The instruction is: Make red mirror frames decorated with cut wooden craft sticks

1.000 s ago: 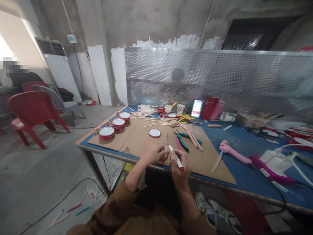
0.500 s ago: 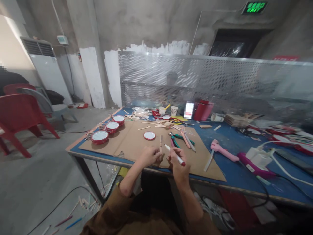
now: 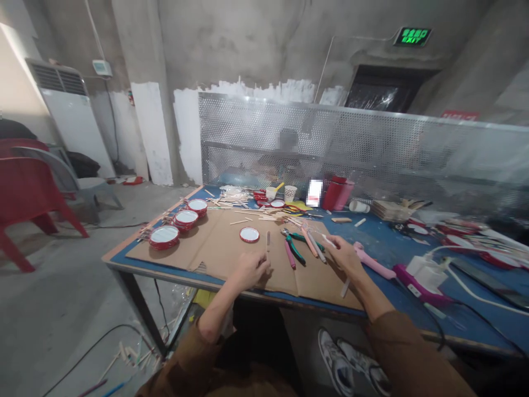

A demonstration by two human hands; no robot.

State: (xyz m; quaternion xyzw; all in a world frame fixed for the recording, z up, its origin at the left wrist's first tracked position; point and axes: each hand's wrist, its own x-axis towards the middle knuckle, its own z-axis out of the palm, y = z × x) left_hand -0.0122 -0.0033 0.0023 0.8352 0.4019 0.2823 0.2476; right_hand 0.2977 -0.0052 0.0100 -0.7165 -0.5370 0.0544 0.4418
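Note:
My left hand (image 3: 251, 269) is closed on a thin wooden stick (image 3: 268, 240), which stands up from the fingers over the brown cardboard sheet (image 3: 223, 242). Out to the right, my right hand (image 3: 344, 255) pinches a white marker (image 3: 327, 239), its far end pointing away to the left. Between the hands lie green-handled pliers (image 3: 298, 255), a dark pink pen (image 3: 290, 256) and pink and grey pens (image 3: 313, 242). A small round red-rimmed drum (image 3: 249, 235) with a white face rests beyond my left hand.
Several red drums (image 3: 164, 237) stand along the left edge. Loose wooden sticks (image 3: 235, 197) and paper cups (image 3: 290, 193) lie at the back before a perforated metal screen (image 3: 256, 132). A pink-handled tool (image 3: 376, 262) and a purple power strip (image 3: 419, 286) are on the right.
My right hand has moved right and away from the stick, carrying the marker toward the pens' right side. My left hand keeps hold of the stick. The view has shifted slightly.

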